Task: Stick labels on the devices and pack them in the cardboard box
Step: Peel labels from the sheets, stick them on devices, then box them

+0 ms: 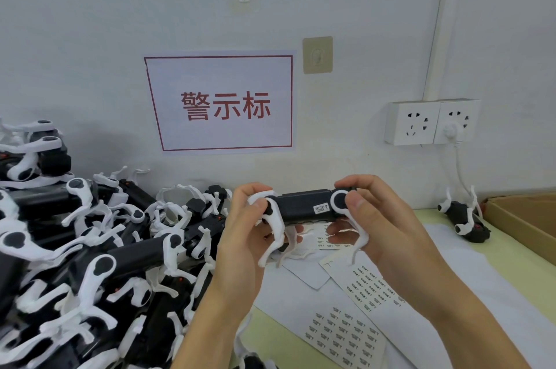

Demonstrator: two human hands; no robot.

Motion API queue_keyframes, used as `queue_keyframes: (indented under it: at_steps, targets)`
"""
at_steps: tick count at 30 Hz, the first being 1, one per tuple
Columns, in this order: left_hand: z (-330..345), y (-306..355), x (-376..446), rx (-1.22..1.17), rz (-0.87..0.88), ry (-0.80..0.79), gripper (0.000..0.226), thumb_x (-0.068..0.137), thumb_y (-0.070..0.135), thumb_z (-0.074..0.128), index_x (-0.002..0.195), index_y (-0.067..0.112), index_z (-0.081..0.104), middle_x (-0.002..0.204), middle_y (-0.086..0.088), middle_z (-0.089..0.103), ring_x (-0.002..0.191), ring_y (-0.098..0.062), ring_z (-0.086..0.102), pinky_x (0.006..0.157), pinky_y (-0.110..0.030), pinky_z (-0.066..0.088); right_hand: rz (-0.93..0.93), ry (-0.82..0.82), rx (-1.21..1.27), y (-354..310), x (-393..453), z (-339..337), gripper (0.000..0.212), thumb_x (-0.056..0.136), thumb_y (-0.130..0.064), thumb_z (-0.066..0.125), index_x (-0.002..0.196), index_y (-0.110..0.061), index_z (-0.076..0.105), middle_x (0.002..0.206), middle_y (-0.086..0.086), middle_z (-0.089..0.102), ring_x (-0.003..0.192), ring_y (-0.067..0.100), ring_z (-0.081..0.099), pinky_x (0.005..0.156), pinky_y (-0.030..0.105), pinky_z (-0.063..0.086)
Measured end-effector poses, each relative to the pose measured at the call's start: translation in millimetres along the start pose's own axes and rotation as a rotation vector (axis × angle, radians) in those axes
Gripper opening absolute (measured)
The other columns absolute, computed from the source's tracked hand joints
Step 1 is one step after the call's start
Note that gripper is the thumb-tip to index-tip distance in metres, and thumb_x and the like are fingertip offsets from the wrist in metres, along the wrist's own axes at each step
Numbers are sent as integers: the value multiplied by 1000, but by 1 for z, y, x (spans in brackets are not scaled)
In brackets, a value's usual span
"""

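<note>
Black device (pixel 304 207) held level — left hand (pixel 249 236), right hand (pixel 388 218) grip pinching ends.

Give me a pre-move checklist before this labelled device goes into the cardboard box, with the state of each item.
1. Device held firmly: ok, left hand and right hand each grip one end.
2. Label on the body: ok, a small "battery cover" sticker sits near the right end.
3. Label pressed flat all round: cannot tell, too small to judge.
4. Cardboard box within reach: ok, it stands open at the right edge of the table.
5. Room in the box: cannot tell, its inside is mostly out of frame.
6. Path to the box: not ok, another device lies in between.
</note>
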State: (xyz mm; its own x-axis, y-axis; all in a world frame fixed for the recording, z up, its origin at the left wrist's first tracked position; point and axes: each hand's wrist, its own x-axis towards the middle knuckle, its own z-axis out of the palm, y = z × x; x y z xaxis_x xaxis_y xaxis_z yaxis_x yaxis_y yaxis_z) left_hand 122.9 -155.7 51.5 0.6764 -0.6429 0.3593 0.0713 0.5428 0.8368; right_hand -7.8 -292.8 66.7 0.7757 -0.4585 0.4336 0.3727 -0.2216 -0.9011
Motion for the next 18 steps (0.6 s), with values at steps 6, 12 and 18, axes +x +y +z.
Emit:
queue_keyframes:
  at_steps: [6, 12, 18]
  targets:
    - [2, 3, -2, 39, 28, -13, 21, 84, 26, 58, 100, 12, 53, 84, -13, 54, 69, -29, 60, 58, -33, 53, 34, 0, 94, 3, 2, 0, 30, 88, -44, 56, 106, -23, 65, 110, 7, 68, 84, 25, 70, 82, 48, 55]
    - [10, 5, -2, 177, 86, -47, 31, 74, 42, 73, 94, 24, 58, 87, -13, 56, 77, -32, 54, 70, -50, 45, 101, 33, 269, 7, 3, -3, 43, 87, -39, 51, 112, -5, 58, 107, 17, 68, 88, 30, 68, 79, 39, 55]
    - [16, 6, -3, 241, 133, -100, 44, 76, 60, 74, 98, 24, 61, 90, -5, 61, 81, -24, 56, 73, -44, 47, 144, 74, 416, 16, 3, -6, 42, 83, -37, 51, 107, -4, 61, 103, 19, 68, 87, 33, 65, 81, 48, 49]
